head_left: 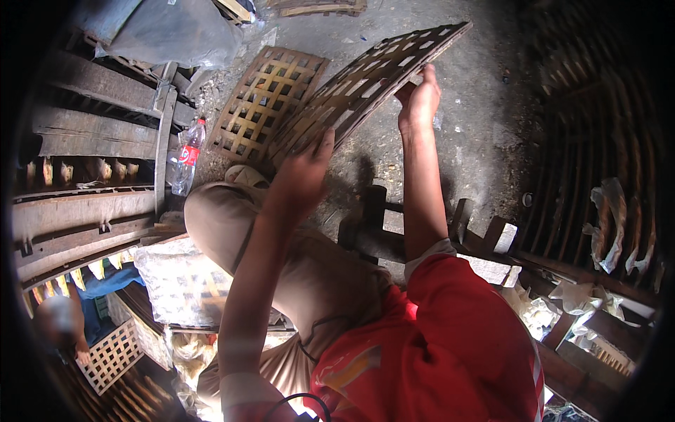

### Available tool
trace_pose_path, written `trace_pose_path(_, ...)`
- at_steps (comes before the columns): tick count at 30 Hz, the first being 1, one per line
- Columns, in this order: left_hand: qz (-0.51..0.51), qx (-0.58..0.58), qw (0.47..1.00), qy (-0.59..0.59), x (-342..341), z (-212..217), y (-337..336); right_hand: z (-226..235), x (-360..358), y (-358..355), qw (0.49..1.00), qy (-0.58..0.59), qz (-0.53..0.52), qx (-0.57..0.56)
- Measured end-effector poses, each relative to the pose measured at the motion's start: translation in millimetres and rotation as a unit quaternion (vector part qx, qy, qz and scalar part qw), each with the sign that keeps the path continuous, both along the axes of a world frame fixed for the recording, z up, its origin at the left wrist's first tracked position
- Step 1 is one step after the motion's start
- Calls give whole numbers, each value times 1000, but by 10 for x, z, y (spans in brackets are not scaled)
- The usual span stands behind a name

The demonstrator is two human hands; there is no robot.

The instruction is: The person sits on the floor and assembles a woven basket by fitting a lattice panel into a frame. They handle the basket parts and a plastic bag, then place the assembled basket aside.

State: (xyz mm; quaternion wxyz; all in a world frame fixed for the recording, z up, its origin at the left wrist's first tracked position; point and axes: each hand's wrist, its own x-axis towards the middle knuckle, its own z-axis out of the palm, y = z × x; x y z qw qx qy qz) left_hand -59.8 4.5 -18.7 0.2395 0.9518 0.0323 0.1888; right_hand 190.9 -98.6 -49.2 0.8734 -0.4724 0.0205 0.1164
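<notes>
A woven bamboo lattice panel (371, 76) is held up at a slant, its far right corner raised above the concrete ground. My right hand (420, 102) grips its right edge, with the thumb and fingers around the rim. At the near end of the same panel, my left hand (307, 172) is closed on the edge; some of its fingers are hidden. A second lattice panel (246, 126) lies on the ground just left of the held one, partly overlapped by it.
A plastic bottle (188, 156) with a red label stands beside wooden racks (98, 133) at left. Slatted racks (590, 190) line the right. At lower left, a co-worker's hand (84, 354) holds another lattice panel (116, 355). A plastic-wrapped block (179, 278) sits near my knee.
</notes>
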Motion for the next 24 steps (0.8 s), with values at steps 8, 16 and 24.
trace_pose_path(8, -4, -38, 999, 20, -33, 51, 3, 20, -123, 43, 993, -38, 41, -105)
trace_pose_path(16, 70, -35, 985, 154, -14, 153, 21, -78, -217, 156, 987, -102, 27, -123)
trace_pose_path(24, 120, -123, 983, 69, 44, -26, 157, 166, -688, 364, 971, -170, 102, -134)
